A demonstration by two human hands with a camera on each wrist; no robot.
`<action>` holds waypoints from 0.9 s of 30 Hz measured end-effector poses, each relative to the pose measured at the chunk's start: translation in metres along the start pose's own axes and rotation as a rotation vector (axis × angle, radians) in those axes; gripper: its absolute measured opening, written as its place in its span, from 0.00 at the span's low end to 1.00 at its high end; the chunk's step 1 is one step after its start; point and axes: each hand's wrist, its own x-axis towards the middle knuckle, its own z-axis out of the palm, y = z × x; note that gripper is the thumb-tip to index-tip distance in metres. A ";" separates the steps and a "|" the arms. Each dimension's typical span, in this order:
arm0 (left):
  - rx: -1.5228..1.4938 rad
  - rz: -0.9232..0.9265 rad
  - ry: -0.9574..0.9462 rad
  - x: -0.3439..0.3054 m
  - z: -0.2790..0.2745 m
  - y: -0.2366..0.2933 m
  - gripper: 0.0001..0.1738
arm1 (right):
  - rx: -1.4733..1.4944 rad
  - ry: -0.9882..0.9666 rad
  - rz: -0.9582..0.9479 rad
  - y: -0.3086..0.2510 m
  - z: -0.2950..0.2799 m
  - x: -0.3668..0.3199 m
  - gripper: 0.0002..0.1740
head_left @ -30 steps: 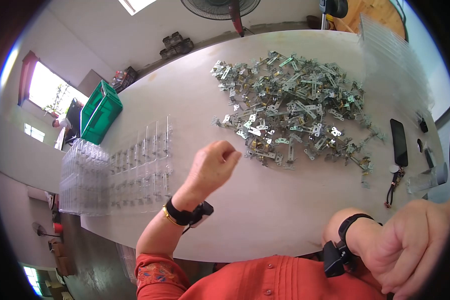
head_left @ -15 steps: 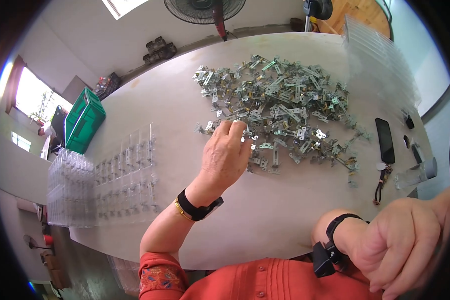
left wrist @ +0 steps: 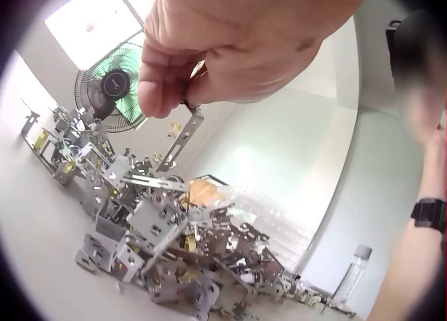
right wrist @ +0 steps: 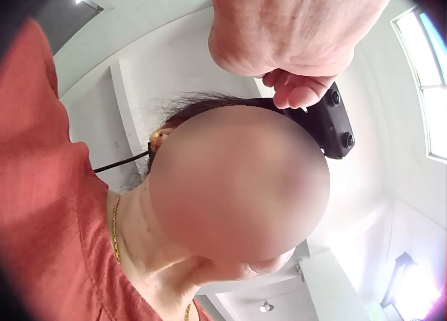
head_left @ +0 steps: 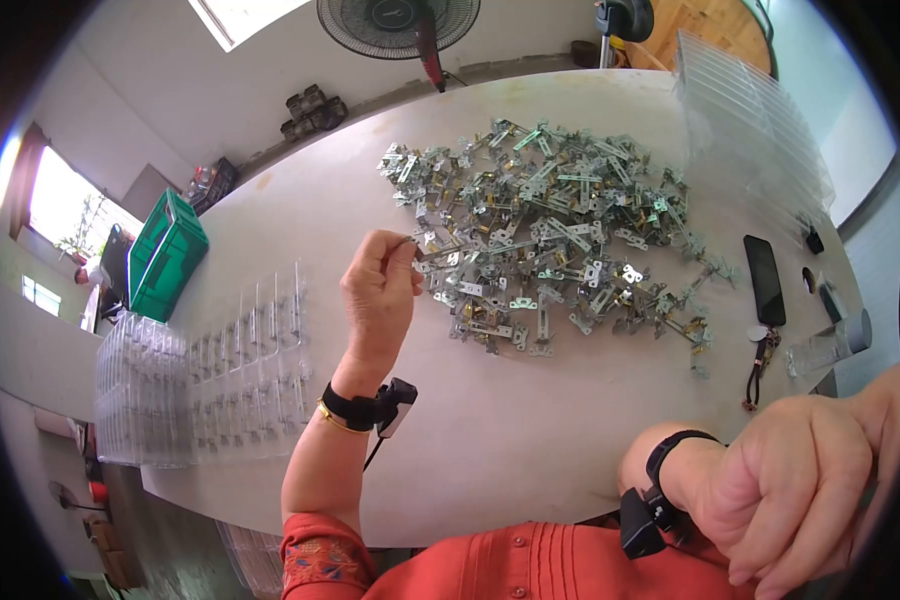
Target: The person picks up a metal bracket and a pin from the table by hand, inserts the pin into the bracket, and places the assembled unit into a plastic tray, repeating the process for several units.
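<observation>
At the left edge of a heap of small metal brackets (head_left: 570,215), my left hand (head_left: 378,285) pinches one metal bracket (left wrist: 183,137) between thumb and fingers. The left wrist view shows this slotted strip slanting down from the fingertips toward the heap. My right hand (head_left: 795,480) is raised close to the head camera with its fingers loosely bent. Nothing shows in its grasp. In the right wrist view the right hand (right wrist: 286,35) is beside the black head-worn camera (right wrist: 335,122).
Clear plastic trays (head_left: 145,390) stand stacked at the left, the top one (head_left: 255,375) holding rows of brackets. More clear trays (head_left: 755,130) lie back right. A phone (head_left: 765,280) and bottle (head_left: 830,343) are at the right edge. A green crate (head_left: 170,255) stands far left.
My left hand reached right into the heap's near left edge, then drew back left with a metal bracket showing at its fingertips. The right hand stays raised in about the same place.
</observation>
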 end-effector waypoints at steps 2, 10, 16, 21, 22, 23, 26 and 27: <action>-0.174 0.036 0.002 -0.002 -0.004 -0.004 0.04 | 0.001 0.002 0.005 0.001 0.000 0.000 0.09; 0.145 0.411 -0.037 -0.007 0.001 -0.007 0.04 | 0.004 -0.020 0.026 0.007 0.004 0.002 0.09; -0.506 -0.117 0.051 -0.010 -0.010 0.001 0.06 | -0.002 -0.020 0.036 -0.002 -0.001 -0.002 0.08; -0.666 -0.396 0.026 -0.044 -0.030 -0.019 0.09 | 0.017 -0.003 0.059 -0.001 -0.005 -0.008 0.08; -0.645 -0.451 0.024 -0.052 -0.033 -0.021 0.08 | 0.018 0.003 0.068 -0.002 -0.006 -0.011 0.08; -0.625 -0.507 0.022 -0.060 -0.036 -0.023 0.08 | 0.020 0.009 0.078 0.001 -0.006 -0.011 0.08; -0.594 -0.542 0.065 -0.077 -0.047 -0.028 0.08 | 0.028 0.017 0.104 0.002 -0.007 -0.014 0.08; -0.588 -0.550 0.091 -0.081 -0.051 -0.030 0.08 | 0.031 0.015 0.112 0.002 -0.008 -0.015 0.08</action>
